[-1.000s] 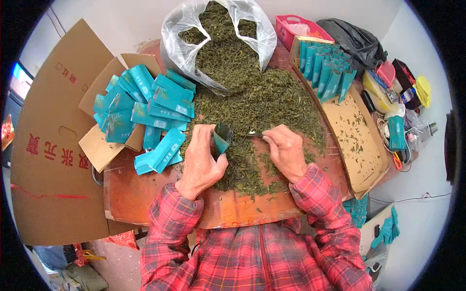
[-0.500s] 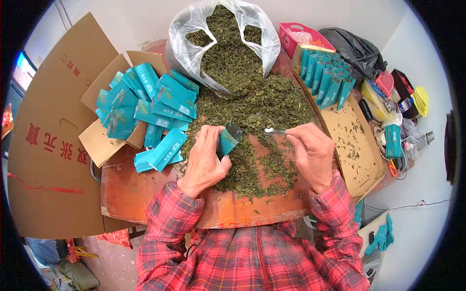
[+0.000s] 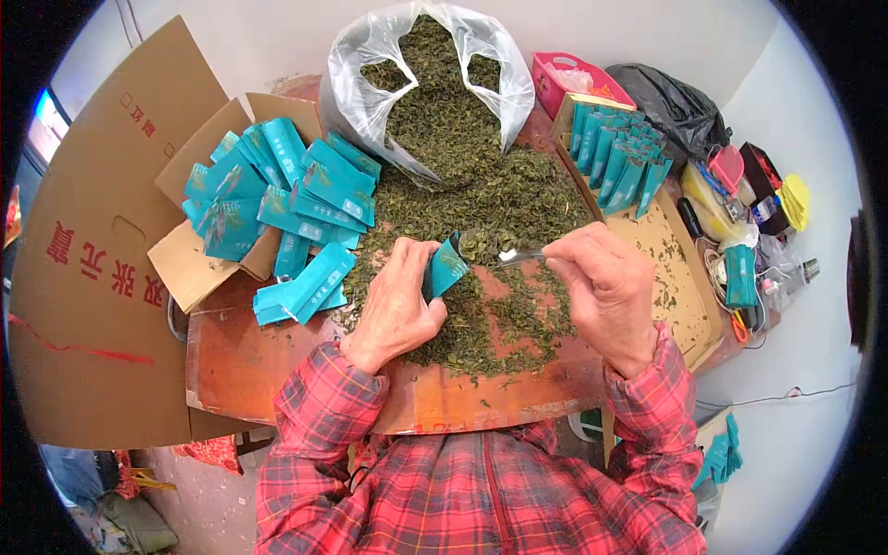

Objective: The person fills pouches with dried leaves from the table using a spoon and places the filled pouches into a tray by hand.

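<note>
My left hand (image 3: 396,305) grips a small teal packet (image 3: 446,266), tilted with its mouth toward the right. Pinched in my right hand (image 3: 606,291) is the handle of a small metal spoon (image 3: 521,256), whose tip lies just right of the packet's mouth, over the leaves. Dried green leaves (image 3: 481,208) are heaped on the reddish-brown table (image 3: 259,356) around and beyond both hands. Behind them, an open clear plastic bag (image 3: 356,83) holds more leaves. A pile of teal packets (image 3: 236,199) lies to the left, in and beside an open carton (image 3: 194,264).
Upright teal packets (image 3: 615,153) stand in a cardboard tray (image 3: 689,305) at the right. Beyond it are a pink basket (image 3: 550,88), a black plastic bag (image 3: 675,106) and a yellow item (image 3: 795,202). A large cardboard sheet (image 3: 92,277) stands at the left.
My right hand has moved right and slightly back with the spoon. My left hand has shifted slightly right, and the packet now tilts more to the right. The view has also shifted a little.
</note>
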`<state>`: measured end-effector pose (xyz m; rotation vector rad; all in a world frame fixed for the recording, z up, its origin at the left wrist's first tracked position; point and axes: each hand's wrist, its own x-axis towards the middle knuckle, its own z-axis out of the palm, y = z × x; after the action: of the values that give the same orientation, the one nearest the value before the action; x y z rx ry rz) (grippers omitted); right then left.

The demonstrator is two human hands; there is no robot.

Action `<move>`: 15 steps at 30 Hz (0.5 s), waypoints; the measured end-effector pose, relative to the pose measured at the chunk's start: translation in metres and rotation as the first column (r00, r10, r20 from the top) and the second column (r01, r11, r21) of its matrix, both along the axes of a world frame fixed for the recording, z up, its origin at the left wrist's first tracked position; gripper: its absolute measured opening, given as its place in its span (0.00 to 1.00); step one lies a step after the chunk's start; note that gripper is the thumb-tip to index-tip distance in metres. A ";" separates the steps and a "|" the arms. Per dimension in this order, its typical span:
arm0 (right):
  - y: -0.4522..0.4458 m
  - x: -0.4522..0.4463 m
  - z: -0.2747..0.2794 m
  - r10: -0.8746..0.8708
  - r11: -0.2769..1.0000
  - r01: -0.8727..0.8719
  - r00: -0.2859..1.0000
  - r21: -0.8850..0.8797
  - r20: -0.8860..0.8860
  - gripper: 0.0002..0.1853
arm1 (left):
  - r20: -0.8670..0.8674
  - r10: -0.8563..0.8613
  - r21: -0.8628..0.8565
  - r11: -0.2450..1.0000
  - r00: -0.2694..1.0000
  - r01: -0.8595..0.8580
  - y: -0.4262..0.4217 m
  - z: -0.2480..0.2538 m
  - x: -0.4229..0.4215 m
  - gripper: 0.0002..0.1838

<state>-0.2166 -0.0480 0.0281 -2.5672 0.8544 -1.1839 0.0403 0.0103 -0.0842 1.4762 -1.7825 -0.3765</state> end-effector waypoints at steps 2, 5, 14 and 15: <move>0.001 0.003 0.004 -0.004 1.000 0.004 0.999 -0.008 -0.055 0.09 | -0.006 -0.002 0.023 1.000 1.000 0.002 0.000 0.001 -0.001 0.34; 0.000 0.006 0.007 0.003 1.000 -0.003 0.998 -0.010 -0.058 0.10 | -0.010 -0.007 0.018 1.000 1.000 0.007 0.000 -0.001 -0.001 0.34; -0.009 0.010 0.027 0.015 0.995 -0.039 0.971 -0.095 -0.237 0.08 | -0.017 -0.015 0.095 0.995 1.000 0.016 0.000 0.005 -0.001 0.33; -0.009 0.011 0.027 0.014 0.995 -0.037 0.970 -0.088 -0.244 0.08 | -0.025 -0.013 0.108 0.994 1.000 0.016 0.000 0.006 -0.001 0.33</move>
<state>-0.2055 -0.0567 0.0555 -2.8325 0.8287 -0.9336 0.0394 0.0101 -0.0784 1.5277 -1.7788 -0.5032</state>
